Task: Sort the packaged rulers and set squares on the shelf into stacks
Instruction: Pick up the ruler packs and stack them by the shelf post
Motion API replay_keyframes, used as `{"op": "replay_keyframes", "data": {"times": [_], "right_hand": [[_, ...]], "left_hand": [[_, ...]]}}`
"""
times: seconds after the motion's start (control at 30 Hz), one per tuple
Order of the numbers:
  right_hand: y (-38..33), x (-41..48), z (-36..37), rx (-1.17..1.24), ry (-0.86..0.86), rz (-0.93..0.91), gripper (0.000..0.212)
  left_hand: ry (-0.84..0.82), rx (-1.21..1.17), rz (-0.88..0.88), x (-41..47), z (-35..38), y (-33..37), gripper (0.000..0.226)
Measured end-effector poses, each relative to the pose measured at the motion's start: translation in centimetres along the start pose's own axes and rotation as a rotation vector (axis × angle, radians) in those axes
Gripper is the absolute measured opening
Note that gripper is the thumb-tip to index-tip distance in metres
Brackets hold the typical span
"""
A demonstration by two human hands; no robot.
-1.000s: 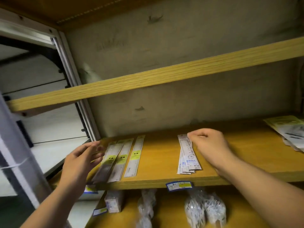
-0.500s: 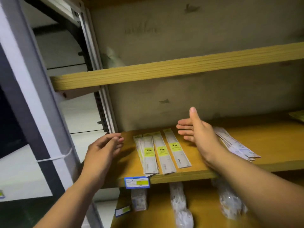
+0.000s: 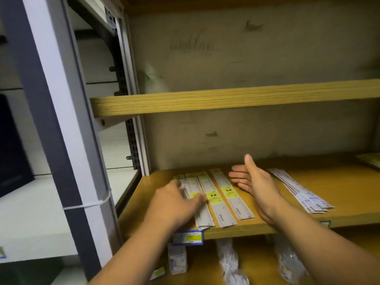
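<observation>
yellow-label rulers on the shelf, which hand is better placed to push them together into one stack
Left. The left hand already lies on the leftmost yellow-label rulers; the right hand stands open, edge-on beside the rightmost one, apparently not touching.

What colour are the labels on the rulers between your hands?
Yellow labels with dark print, on grey-white rulers; the head view shows them.

Wooden shelf [image 3: 349, 214], middle tier. Left: packaged rulers [image 3: 224, 196] with yellow labels, laid side by side. Left hand [image 3: 174, 204] flat on the leftmost rulers, fingers [image 3: 200, 199] spread. Right hand [image 3: 257, 182] open, edge-on, just right of them. Further right: fanned stack of rulers [image 3: 302, 192]. Price tag [image 3: 188, 237] on shelf edge.
</observation>
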State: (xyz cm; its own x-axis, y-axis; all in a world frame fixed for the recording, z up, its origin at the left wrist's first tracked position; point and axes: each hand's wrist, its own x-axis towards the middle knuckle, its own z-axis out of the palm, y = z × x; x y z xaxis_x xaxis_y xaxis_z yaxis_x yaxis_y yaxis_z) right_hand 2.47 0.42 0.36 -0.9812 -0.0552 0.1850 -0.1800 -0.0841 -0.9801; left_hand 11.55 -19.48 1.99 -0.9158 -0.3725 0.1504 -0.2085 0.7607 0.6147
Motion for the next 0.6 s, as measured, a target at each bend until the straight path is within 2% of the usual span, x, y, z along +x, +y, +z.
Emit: {"op": "replay_keyframes", "data": {"times": [0.07,0.2,0.3,0.37,0.47,0.6], "right_hand": [[0.0,-0.1,0.0,-0.001,-0.008,-0.006,0.054],[0.2,0.1,-0.4,0.003,-0.018,-0.005,0.056],[0.3,0.1,-0.5,0.009,-0.037,0.004,0.055],[0.3,0.2,-0.5,0.023,-0.043,0.002,0.055],[0.4,0.2,-0.5,0.029,-0.05,-0.001,0.054],[0.2,0.0,-0.6,0.042,-0.067,-0.003,0.046]], "left_hand": [[-0.056,0.111,-0.03,0.5,0.2,1.5,0.092],[-0.186,0.253,-0.143,1.4,-1.6,2.6,0.087],[-0.238,0.197,-0.2,1.9,-2.9,1.5,0.062],[-0.204,0.223,-0.187,2.0,-3.3,0.7,0.04],[-0.084,0.19,-0.176,2.1,-3.8,-0.3,0.023],[0.163,-0.125,-0.173,2.4,-4.2,-0.8,0.019]]}}
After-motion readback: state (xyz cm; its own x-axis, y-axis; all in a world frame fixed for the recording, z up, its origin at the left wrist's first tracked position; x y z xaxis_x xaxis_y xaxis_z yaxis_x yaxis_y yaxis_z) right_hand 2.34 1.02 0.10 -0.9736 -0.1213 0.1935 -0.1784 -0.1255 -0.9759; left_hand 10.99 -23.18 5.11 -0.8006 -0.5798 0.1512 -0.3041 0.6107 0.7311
